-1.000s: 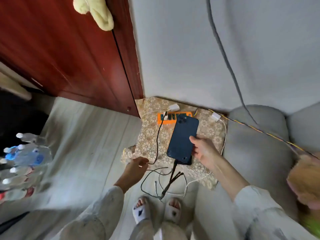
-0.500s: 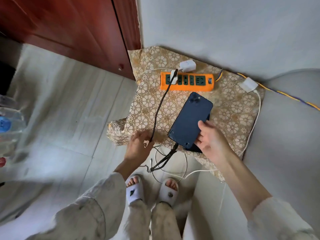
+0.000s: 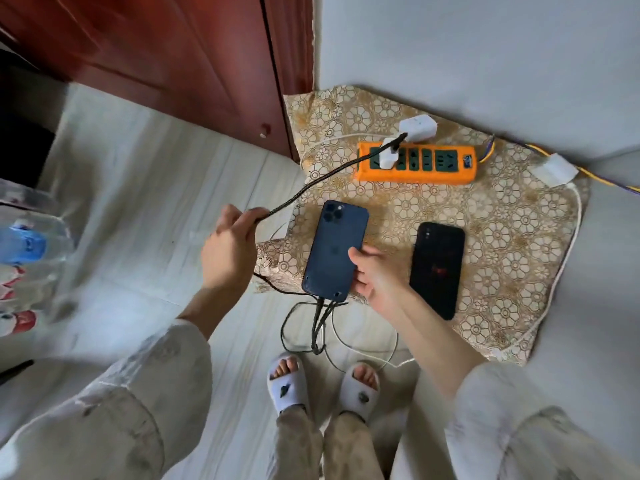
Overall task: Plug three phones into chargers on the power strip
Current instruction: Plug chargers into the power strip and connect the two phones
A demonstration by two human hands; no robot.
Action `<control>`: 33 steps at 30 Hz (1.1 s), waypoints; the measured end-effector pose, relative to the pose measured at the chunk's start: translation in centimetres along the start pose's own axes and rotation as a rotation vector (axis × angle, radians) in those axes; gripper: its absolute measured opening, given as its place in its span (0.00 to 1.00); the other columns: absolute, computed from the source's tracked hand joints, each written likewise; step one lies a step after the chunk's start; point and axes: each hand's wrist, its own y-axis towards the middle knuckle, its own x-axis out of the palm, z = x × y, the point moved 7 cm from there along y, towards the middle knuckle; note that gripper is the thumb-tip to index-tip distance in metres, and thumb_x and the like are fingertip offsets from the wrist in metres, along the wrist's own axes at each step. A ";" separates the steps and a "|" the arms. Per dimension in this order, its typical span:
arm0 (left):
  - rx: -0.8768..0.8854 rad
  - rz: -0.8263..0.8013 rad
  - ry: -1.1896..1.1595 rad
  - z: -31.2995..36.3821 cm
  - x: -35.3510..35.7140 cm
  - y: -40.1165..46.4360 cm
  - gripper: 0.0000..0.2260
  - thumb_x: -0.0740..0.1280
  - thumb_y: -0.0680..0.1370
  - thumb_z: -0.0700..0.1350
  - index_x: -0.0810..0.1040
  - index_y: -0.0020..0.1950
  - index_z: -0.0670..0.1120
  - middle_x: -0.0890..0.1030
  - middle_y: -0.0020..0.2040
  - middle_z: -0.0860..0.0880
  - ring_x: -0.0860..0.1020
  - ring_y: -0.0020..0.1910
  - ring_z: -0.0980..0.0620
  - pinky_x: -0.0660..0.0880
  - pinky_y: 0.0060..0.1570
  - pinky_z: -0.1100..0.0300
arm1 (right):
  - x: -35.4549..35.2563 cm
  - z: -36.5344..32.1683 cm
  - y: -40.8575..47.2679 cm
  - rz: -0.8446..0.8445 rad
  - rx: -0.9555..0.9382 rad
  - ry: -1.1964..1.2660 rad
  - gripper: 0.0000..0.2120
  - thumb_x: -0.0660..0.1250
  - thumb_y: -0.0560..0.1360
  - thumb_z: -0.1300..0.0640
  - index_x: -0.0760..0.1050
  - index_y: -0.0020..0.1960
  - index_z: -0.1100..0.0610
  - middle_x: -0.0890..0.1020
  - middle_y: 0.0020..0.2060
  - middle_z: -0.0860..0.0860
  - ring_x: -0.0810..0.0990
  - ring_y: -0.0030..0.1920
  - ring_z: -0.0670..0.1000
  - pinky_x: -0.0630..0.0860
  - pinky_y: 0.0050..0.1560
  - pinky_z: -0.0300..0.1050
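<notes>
An orange power strip (image 3: 415, 176) lies on a gold patterned cushion (image 3: 512, 237). A white charger (image 3: 388, 154) sits in its left socket, and a black braided cable (image 3: 311, 187) runs from it. My left hand (image 3: 228, 251) pinches that cable left of the cushion. My right hand (image 3: 375, 275) holds a blue phone (image 3: 334, 251) by its right edge, back up, with the black cable plugged into its bottom end. A black phone (image 3: 438, 268) lies back up on the cushion to the right. A second white charger (image 3: 417, 128) lies behind the strip, a third (image 3: 554, 169) at the cushion's right edge.
A red wooden door (image 3: 166, 64) stands at the left, a grey wall behind the cushion. White and black cables (image 3: 360, 344) loop on the floor by my slippered feet (image 3: 323, 382). A plastic water bottle (image 3: 24, 244) is at the far left.
The blue phone has shifted left, off the black phone that lay under it. My left hand has lifted the black cable up and to the left. The view has moved closer.
</notes>
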 end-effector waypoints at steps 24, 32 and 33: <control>0.029 0.045 0.299 -7.3 -3.1 -1.7 0.13 0.63 0.77 0.44 0.77 0.61 0.46 0.76 0.38 0.37 0.75 0.40 0.36 0.71 0.42 0.46 | 2.3 -5.1 -0.5 0.358 -0.517 -0.823 0.17 0.69 0.72 0.57 0.73 0.59 0.60 0.78 0.54 0.59 0.78 0.54 0.58 0.74 0.58 0.51; -0.200 -0.330 0.115 -7.6 1.6 -2.1 0.15 0.59 0.78 0.42 0.74 0.64 0.46 0.78 0.55 0.36 0.75 0.55 0.35 0.73 0.55 0.44 | 4.6 -2.3 -2.1 0.126 -0.792 -1.509 0.26 0.62 0.76 0.54 0.60 0.72 0.56 0.55 0.75 0.56 0.57 0.74 0.56 0.63 0.69 0.50; -0.180 -0.352 0.062 -6.7 2.0 -2.0 0.16 0.58 0.78 0.40 0.73 0.65 0.45 0.77 0.56 0.36 0.75 0.56 0.36 0.73 0.55 0.45 | 4.3 -2.7 -2.3 0.107 -0.793 -1.442 0.23 0.60 0.77 0.57 0.62 0.71 0.57 0.57 0.75 0.56 0.59 0.73 0.55 0.64 0.68 0.49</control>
